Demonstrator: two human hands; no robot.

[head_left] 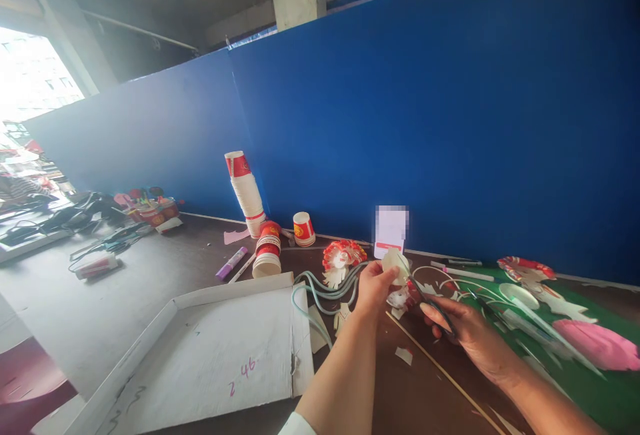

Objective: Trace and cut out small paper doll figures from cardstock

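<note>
Right now the left hand [373,283] pinches a small cream-white piece of cut paper cup [396,265] between thumb and fingertips, holding it up just above the dark brown table [150,275]. The piece is pale and rounded, with a curved upper edge, and below it hang ragged bits printed in red and white, close against the hand's fingers. The right hand [460,328] is closed around a pair of dark-handled scissors [433,301], whose thin blades slant up and leftward so that the tips reach the lower edge of the paper piece; whether the blades are parted or closed is too small to tell. Beneath both hands a thin wooden stick [440,368] lies diagonally on the table, with small white paper scraps [403,355] beside it. Just beyond the left hand sits a red-and-white fringed paper-cup flower [343,255], and to its left curl pale green paper strips [320,288]. Farther left of that hand lies a flat white cardboard box lid [215,348], and beyond it stands a leaning stack of red-and-white paper cups [246,191] against the blue partition wall [450,121]. To the right of the right hand a green sheet [600,381] carries a pink paper shape [595,341].
</note>
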